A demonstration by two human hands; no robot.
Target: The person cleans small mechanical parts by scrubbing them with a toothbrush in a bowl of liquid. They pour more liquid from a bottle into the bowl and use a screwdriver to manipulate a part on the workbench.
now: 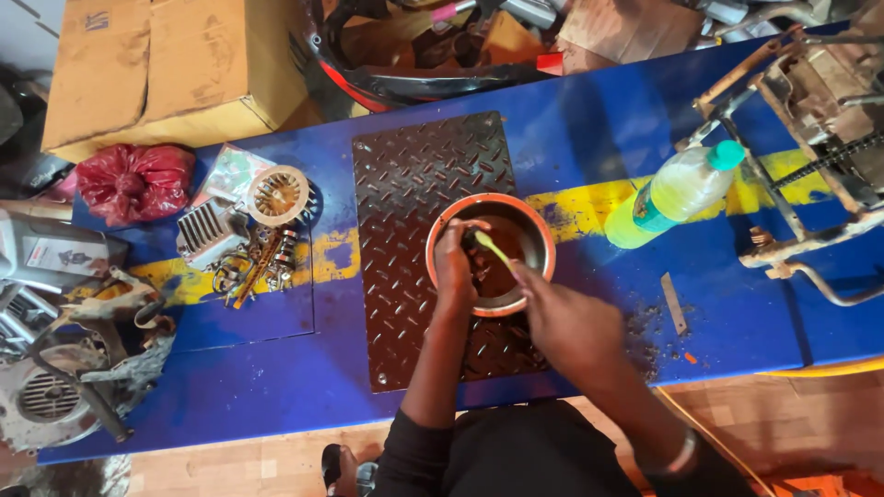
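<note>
The left hand (454,267) is reaching into the metal bowl (491,254), fingers curled around a dark part in brown liquid. Just beside it, the right hand (564,317) is gripping a pale brush (494,248) over the bowl, which is sitting on the counter's (589,138) tread plate (414,175).

Orange-rimmed bowl (491,254), dark diamond-patterned plate (433,184), blue table (589,138) with yellow stripe, red bag (134,181)
</note>
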